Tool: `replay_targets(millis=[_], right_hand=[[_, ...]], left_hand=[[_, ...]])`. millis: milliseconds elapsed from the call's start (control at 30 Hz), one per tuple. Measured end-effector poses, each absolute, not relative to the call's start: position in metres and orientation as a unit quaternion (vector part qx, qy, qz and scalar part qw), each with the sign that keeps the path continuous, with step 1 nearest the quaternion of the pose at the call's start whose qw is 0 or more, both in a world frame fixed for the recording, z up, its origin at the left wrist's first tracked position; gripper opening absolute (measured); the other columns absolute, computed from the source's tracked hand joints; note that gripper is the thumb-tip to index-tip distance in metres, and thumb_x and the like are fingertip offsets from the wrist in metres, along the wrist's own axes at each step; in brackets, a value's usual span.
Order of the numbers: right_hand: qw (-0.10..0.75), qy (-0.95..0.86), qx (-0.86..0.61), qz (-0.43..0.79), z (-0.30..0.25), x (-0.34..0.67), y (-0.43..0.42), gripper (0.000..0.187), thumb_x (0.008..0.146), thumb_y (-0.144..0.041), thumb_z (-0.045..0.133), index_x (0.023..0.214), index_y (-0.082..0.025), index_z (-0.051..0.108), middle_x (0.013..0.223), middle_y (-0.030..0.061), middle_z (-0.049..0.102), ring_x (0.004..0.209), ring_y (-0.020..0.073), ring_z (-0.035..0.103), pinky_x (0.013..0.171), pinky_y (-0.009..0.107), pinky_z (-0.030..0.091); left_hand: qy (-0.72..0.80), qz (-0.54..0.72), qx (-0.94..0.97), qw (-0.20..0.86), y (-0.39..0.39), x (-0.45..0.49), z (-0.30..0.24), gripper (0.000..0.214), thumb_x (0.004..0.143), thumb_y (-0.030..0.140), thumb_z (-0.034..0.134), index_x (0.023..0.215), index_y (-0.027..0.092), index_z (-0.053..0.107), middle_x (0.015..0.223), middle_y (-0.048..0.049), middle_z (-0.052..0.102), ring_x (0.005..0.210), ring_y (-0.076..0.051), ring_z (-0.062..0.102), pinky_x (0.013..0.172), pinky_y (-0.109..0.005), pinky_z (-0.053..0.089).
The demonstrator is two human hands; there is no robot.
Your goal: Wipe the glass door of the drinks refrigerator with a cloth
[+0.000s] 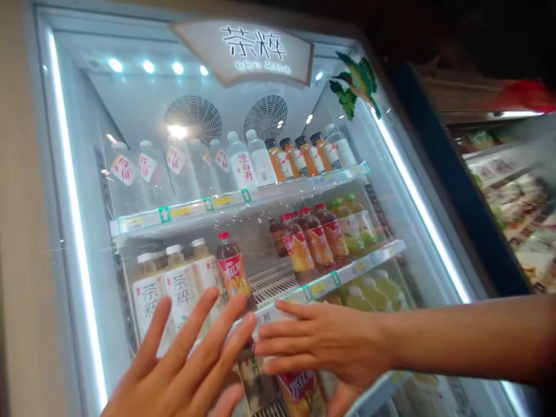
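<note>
My left hand [186,359] is raised at the lower middle, back toward me and fingers spread, with nothing in it. From the right reaches my right hand [321,339], its fingers stretched out to the left and its thumb pointing down, also without anything in it. Both are in front of a lit drinks fridge [78,191]. Beyond the left fingertips stand tea bottles with white labels [180,289] and one red-capped bottle of dark tea [233,266]. Below the right hand, another red-labelled bottle [302,391] shows partly. Whether either hand touches a surface I cannot tell.
Clear bottles [174,168] and dark-capped orange bottles [299,156] line the upper shelf. More red-capped bottles [315,240] and green-capped bottles [354,223] stand on the middle shelf beside a gap. A sign [254,52] hangs above. Shelves of packaged goods [516,202] lie right.
</note>
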State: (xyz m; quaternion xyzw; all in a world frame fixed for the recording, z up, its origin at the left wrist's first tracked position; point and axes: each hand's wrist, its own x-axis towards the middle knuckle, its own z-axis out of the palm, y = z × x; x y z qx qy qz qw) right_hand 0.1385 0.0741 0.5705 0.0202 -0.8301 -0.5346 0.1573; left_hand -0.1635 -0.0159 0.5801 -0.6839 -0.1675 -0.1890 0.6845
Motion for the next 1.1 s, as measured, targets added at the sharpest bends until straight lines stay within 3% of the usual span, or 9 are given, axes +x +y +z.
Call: replay_targets(millis=[67, 233, 333, 433, 600, 667, 767, 967, 1100], right_hand=[[0.162, -0.830, 0.019, -0.534, 0.583, 0.139, 0.074, 0.092, 0.094, -0.082, 0.034, 0.160, -0.019, 0.034, 0.169, 0.0022, 0.028, 0.161, 0.0191, 0.011, 0.133, 0.042, 0.006], [0.381, -0.784, -0.152, -0.465, 0.639, 0.143, 0.092, 0.102, 0.094, -0.079, 0.039, 0.165, -0.016, 0.000, 0.172, 0.0137, 0.008, 0.161, 0.0287, 0.001, 0.129, 0.060, 0.002], [0.296, -0.827, -0.052, -0.475, 0.643, 0.144, 0.094, 0.106, 0.092, -0.081, 0.041, 0.165, -0.011, 0.008, 0.171, 0.0160, 0.019, 0.161, 0.0268, 0.006, 0.131, 0.054, 0.008], [0.197, -0.842, 0.023, -0.502, 0.662, 0.154, 0.095, 0.095, 0.095, -0.078, 0.035, 0.163, -0.014, 0.021, 0.169, 0.0131, 0.028, 0.160, 0.0232, 0.015, 0.132, 0.049, 0.006], [0.369, -0.780, -0.127, -0.488, 0.721, 0.169, 0.107, 0.095, 0.097, -0.080, 0.018, 0.164, -0.014, 0.008, 0.173, 0.0134, 0.011, 0.160, 0.0344, 0.004, 0.126, 0.066, -0.002], [0.346, -0.790, -0.118, -0.492, 0.719, 0.172, 0.107, 0.099, 0.094, -0.083, 0.018, 0.164, -0.015, 0.008, 0.173, 0.0121, 0.013, 0.160, 0.0331, 0.003, 0.128, 0.064, 0.000], [0.238, -0.824, -0.055, -0.511, 0.711, 0.181, 0.107, 0.099, 0.092, -0.085, 0.020, 0.164, -0.018, 0.013, 0.172, 0.0090, 0.021, 0.161, 0.0275, 0.009, 0.131, 0.057, 0.004], [0.405, -0.775, -0.156, -0.459, 0.727, 0.211, 0.124, 0.103, 0.091, -0.086, 0.016, 0.164, -0.014, 0.007, 0.173, 0.0149, 0.011, 0.160, 0.0362, 0.005, 0.124, 0.069, -0.003], [0.294, -0.827, -0.044, -0.477, 0.690, 0.230, 0.125, 0.095, 0.094, -0.081, 0.027, 0.166, -0.021, 0.009, 0.172, 0.0094, 0.020, 0.160, 0.0282, 0.014, 0.129, 0.059, 0.003]], left_hand=[[-0.196, -0.201, -0.714, 0.641, -0.012, -0.147, 0.598, 0.074, 0.088, 0.062, 0.054, 0.152, 0.026, 0.049, 0.161, -0.0014, 0.045, 0.160, -0.028, 0.017, 0.135, -0.052, 0.003], [-0.259, -0.237, -0.744, 0.569, -0.012, -0.123, 0.609, 0.069, 0.097, 0.052, 0.050, 0.158, 0.023, 0.037, 0.168, -0.0061, 0.031, 0.160, -0.028, 0.013, 0.133, -0.051, 0.002], [-0.289, -0.266, -0.732, 0.556, -0.016, -0.108, 0.620, 0.070, 0.100, 0.050, 0.046, 0.162, 0.023, 0.027, 0.170, -0.0070, 0.025, 0.160, -0.027, 0.010, 0.132, -0.051, 0.002], [-0.317, -0.290, -0.707, 0.562, -0.013, -0.090, 0.637, 0.072, 0.101, 0.047, 0.045, 0.164, 0.027, 0.017, 0.171, -0.0069, 0.021, 0.160, -0.028, 0.008, 0.131, -0.055, 0.002], [-0.396, -0.353, -0.670, 0.519, 0.007, -0.060, 0.674, 0.068, 0.101, 0.052, 0.038, 0.163, 0.030, 0.020, 0.173, -0.0063, 0.012, 0.160, -0.030, -0.002, 0.128, -0.062, -0.004], [-0.407, -0.375, -0.663, 0.503, 0.017, -0.048, 0.686, 0.067, 0.101, 0.053, 0.035, 0.163, 0.030, 0.022, 0.174, -0.0055, 0.011, 0.160, -0.029, -0.005, 0.128, -0.061, -0.008], [-0.409, -0.381, -0.667, 0.491, 0.028, -0.032, 0.693, 0.066, 0.102, 0.054, 0.032, 0.163, 0.029, 0.023, 0.173, -0.0056, 0.013, 0.161, -0.028, -0.004, 0.128, -0.061, -0.009], [-0.401, -0.376, -0.674, 0.494, 0.038, -0.017, 0.675, 0.070, 0.100, 0.056, 0.036, 0.163, 0.030, 0.020, 0.173, -0.0057, 0.013, 0.161, -0.029, -0.004, 0.127, -0.062, -0.008], [-0.386, -0.357, -0.690, 0.497, 0.040, -0.015, 0.670, 0.070, 0.100, 0.056, 0.037, 0.163, 0.030, 0.020, 0.173, -0.0054, 0.014, 0.161, -0.029, -0.003, 0.127, -0.063, -0.009]])
